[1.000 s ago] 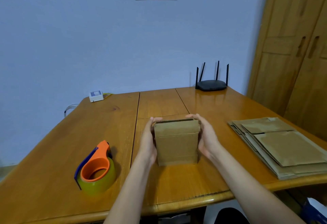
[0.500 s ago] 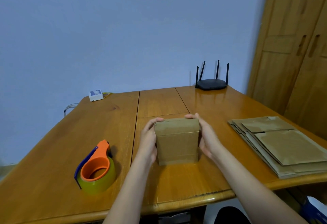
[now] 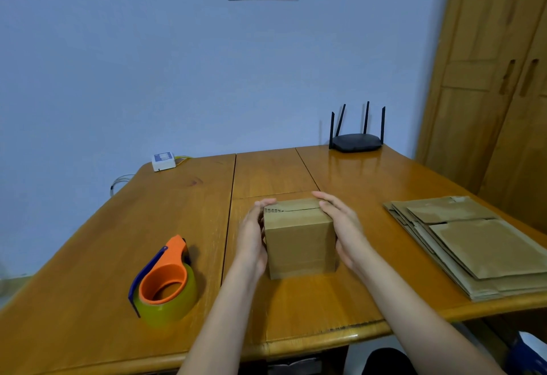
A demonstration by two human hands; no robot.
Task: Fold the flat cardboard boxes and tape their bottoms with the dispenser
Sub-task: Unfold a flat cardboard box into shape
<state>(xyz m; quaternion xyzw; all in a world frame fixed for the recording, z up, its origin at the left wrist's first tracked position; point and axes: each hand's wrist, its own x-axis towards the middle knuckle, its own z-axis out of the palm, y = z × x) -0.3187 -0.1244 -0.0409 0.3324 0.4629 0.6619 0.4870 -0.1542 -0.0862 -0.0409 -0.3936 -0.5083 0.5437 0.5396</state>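
The folded box (image 3: 299,238) stands at centre frame on the table (image 3: 183,211). The left hand (image 3: 251,238) and right hand (image 3: 343,229) press flat against its sides, fingers extended, tips pinning the top flaps shut. Light, stiff corrugated board: grip the side walls. The tape dispenser (image 3: 164,283) sits lower left, the flat boxes (image 3: 473,244) at right.
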